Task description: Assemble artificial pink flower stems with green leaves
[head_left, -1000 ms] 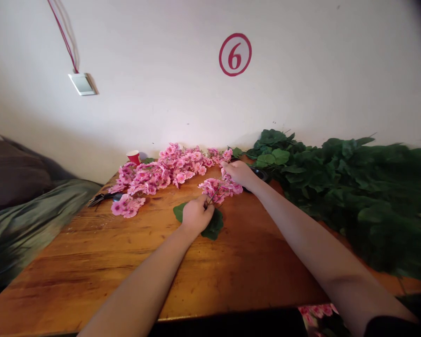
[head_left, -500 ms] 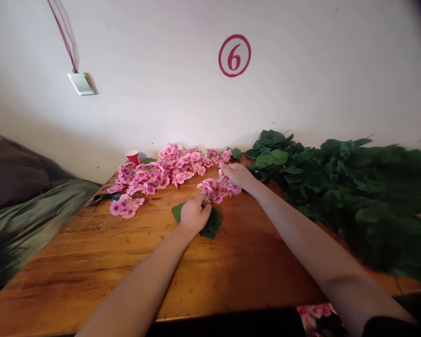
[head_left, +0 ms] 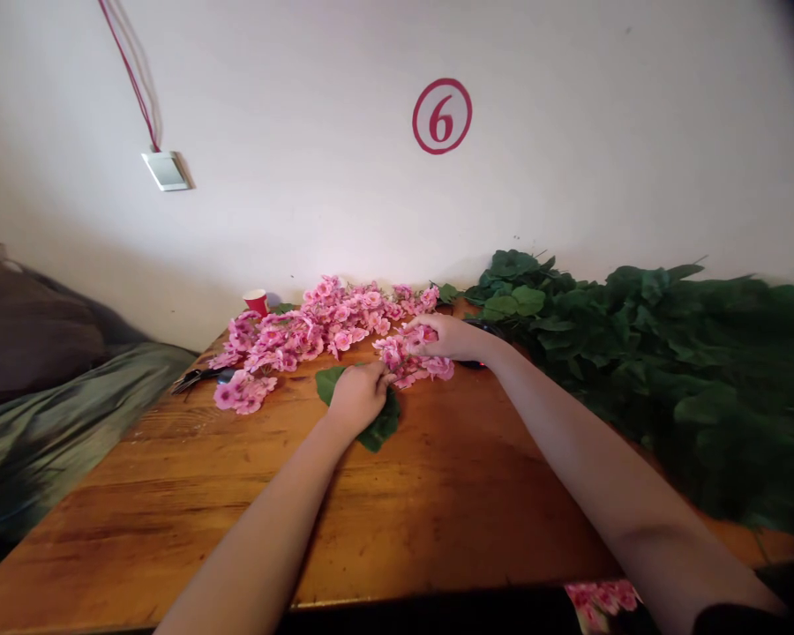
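Note:
My left hand (head_left: pixel 358 397) is closed around the stem of a pink artificial flower spray (head_left: pixel 400 362), low over the wooden table. Green leaves (head_left: pixel 380 428) of the same spray stick out on both sides of that hand. At the blossom end, my right hand (head_left: pixel 448 335) has its fingers curled over the pink petals, thumb and fingertips on a bloom. The stem inside my left fist is mostly hidden. Just behind lies a long heap of similar pink flowers (head_left: pixel 331 313), with one loose cluster (head_left: pixel 243 391) at its near left end.
A large pile of green leaves (head_left: pixel 622 326) covers the table's right side. A red paper cup (head_left: pixel 256 302) stands at the back left, and dark-handled tools (head_left: pixel 195 377) lie near the left edge. Behind my right hand sits a black round object (head_left: pixel 488 329). Bare wood (head_left: pixel 397 520) shows in front.
My left hand has shifted slightly left with the stem and leaves. My right hand's fingers have moved from the spray's upper edge to curl over its blossoms. The view has tilted up slightly.

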Tool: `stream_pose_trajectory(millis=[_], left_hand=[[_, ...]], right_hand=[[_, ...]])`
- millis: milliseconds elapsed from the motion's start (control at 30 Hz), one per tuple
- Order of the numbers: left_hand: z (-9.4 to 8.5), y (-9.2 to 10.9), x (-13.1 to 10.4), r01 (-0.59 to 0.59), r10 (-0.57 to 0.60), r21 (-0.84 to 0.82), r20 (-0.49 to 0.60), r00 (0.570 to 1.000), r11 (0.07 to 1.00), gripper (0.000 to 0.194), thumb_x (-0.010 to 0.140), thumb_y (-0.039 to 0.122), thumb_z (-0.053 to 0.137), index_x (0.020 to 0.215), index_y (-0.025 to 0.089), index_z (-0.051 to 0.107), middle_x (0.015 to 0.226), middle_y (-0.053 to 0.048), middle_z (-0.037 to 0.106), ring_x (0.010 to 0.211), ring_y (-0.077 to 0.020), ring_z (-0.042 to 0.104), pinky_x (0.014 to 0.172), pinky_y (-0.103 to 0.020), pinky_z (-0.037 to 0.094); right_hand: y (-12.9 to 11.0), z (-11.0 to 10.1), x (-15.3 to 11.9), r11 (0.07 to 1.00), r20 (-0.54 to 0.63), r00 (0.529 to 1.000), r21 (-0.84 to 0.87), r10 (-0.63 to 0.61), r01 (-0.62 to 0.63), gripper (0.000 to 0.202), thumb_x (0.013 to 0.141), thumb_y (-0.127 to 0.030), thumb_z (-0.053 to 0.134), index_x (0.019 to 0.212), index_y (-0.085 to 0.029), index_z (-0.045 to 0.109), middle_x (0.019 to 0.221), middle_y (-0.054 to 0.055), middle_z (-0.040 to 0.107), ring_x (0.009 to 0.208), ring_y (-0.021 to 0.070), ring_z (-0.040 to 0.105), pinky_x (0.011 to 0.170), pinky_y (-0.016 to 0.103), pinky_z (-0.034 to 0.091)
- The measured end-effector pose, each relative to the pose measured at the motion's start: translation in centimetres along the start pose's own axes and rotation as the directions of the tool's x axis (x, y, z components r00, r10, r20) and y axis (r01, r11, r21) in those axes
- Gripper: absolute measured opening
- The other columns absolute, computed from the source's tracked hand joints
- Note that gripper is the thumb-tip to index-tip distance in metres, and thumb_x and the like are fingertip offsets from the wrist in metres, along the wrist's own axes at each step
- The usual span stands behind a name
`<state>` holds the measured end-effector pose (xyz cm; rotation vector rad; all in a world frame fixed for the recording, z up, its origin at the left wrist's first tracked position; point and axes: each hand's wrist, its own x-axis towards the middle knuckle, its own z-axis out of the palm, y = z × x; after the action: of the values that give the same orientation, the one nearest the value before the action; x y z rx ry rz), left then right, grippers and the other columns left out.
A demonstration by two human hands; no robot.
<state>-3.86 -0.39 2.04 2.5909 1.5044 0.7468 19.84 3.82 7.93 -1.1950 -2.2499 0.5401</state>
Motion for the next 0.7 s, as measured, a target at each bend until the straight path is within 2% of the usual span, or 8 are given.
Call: stream_pose_trajectory(millis=[133, 300, 433, 533, 600, 700], left_hand=[[-0.3, 0.3, -0.1, -0.002, 0.001, -0.049, -0.021, 1.000, 0.999, 0.021, 0.097, 0.029, 0.046, 0.081, 0.021, 0.056, 0.080, -0.005, 0.066, 0.075, -0.0178, 0.061, 0.068, -0.027, 0.036], [-0.2, 0.7, -0.3, 0.120, -0.126, -0.092, -0.062, 0.990, 0.988, 0.022, 0.096, 0.035, 0.047, 0.082, 0.022, 0.056, 0.073, -0.003, 0.065, 0.072, -0.0188, 0.061, 0.065, -0.027, 0.035], [-0.1, 0.6, -0.3, 0.157, -0.176, -0.164, -0.109, 0.978, 0.974, 0.019, 0.094, 0.031, 0.050, 0.077, 0.022, 0.053, 0.067, -0.001, 0.061, 0.067, -0.0172, 0.059, 0.063, -0.026, 0.033], [-0.3, 0.5, -0.4, 0.136, -0.165, -0.178, -0.162, 0.973, 0.975, 0.018, 0.093, 0.028, 0.049, 0.076, 0.022, 0.051, 0.066, 0.000, 0.060, 0.065, -0.0165, 0.057, 0.060, -0.027, 0.030], [-0.4, 0.4, -0.6, 0.103, -0.135, -0.170, -0.190, 0.972, 0.980, 0.017, 0.092, 0.026, 0.049, 0.076, 0.022, 0.050, 0.068, -0.001, 0.060, 0.066, -0.0166, 0.057, 0.061, -0.027, 0.031], [-0.5, 0.3, -0.7, 0.064, -0.096, -0.156, -0.204, 0.974, 0.986, 0.016, 0.093, 0.024, 0.048, 0.077, 0.022, 0.049, 0.070, -0.002, 0.062, 0.069, -0.0174, 0.059, 0.063, -0.028, 0.032]], right_hand=[[0.4, 0.9, 0.6, 0.998, -0.066, 0.996, 0.021, -0.058, 0.060, 0.049, 0.073, -0.033, 0.077, 0.119, -0.021, 0.066, 0.124, 0.010, 0.066, 0.112, 0.0265, 0.061, 0.097, 0.038, 0.045], [-0.3, 2.0, 0.8, 0.994, -0.139, 0.990, 0.098, -0.033, 0.047, 0.048, 0.070, -0.027, 0.076, 0.116, -0.017, 0.065, 0.120, 0.010, 0.066, 0.111, 0.0255, 0.060, 0.098, 0.039, 0.044], [-1.8, 2.8, 0.4, 0.977, -0.178, 0.984, 0.215, 0.028, 0.011, 0.043, 0.068, -0.030, 0.076, 0.108, -0.017, 0.064, 0.101, 0.007, 0.068, 0.093, 0.0231, 0.064, 0.085, 0.036, 0.048], [-2.7, 3.4, 0.0, 0.940, -0.107, 0.989, 0.336, 0.101, -0.060, 0.042, 0.072, -0.032, 0.072, 0.110, -0.020, 0.060, 0.077, 0.001, 0.064, 0.071, 0.0197, 0.062, 0.069, 0.032, 0.049], [-2.8, 3.6, -0.1, 0.920, -0.082, 0.989, 0.382, 0.125, -0.085, 0.040, 0.073, -0.034, 0.072, 0.107, -0.021, 0.057, 0.069, -0.002, 0.059, 0.062, 0.0171, 0.058, 0.062, 0.030, 0.046], [-2.6, 3.9, 0.0, 0.921, -0.167, 0.985, 0.389, 0.049, 0.020, 0.034, 0.069, -0.035, 0.075, 0.094, -0.021, 0.056, 0.074, -0.002, 0.056, 0.063, 0.0142, 0.054, 0.062, 0.027, 0.044]])
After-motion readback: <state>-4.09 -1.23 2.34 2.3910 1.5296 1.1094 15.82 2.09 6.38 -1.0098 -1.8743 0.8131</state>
